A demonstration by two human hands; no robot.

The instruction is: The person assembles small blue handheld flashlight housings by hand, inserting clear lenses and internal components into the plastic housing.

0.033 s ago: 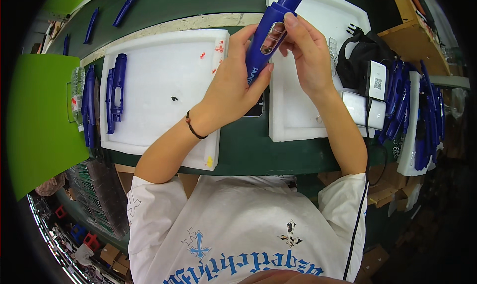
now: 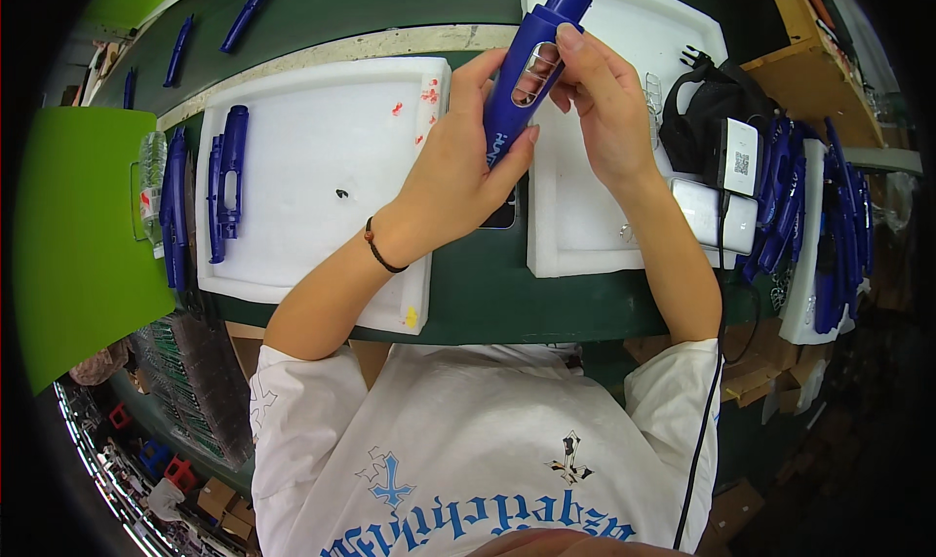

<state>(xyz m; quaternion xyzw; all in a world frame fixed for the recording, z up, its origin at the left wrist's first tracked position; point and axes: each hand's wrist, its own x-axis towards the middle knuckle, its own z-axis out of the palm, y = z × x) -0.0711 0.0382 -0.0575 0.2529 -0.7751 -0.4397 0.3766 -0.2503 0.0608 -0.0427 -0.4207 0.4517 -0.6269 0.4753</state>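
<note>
A dark blue tubular plastic housing (image 2: 506, 114) is held up, tilted, between my two hands, over the gap between two white foam trays. It has a narrower collar at its top end, pale lettering low down and an oval window (image 2: 535, 74) with a shiny silvery frame. My left hand (image 2: 441, 167) is wrapped round the lower part, thumb along its right side. My right hand (image 2: 612, 109) grips the upper right side, its thumb at the window's upper edge. Its other fingers are partly hidden behind the housing.
The left foam tray (image 2: 292, 276) holds blue shell pieces (image 2: 232, 167) and a small black part (image 2: 341, 193). In the right foam tray (image 2: 585, 259) lie a black strap (image 2: 717, 99) and a white device (image 2: 717, 216) with a cable. More blue shells (image 2: 780, 201) are piled at the right.
</note>
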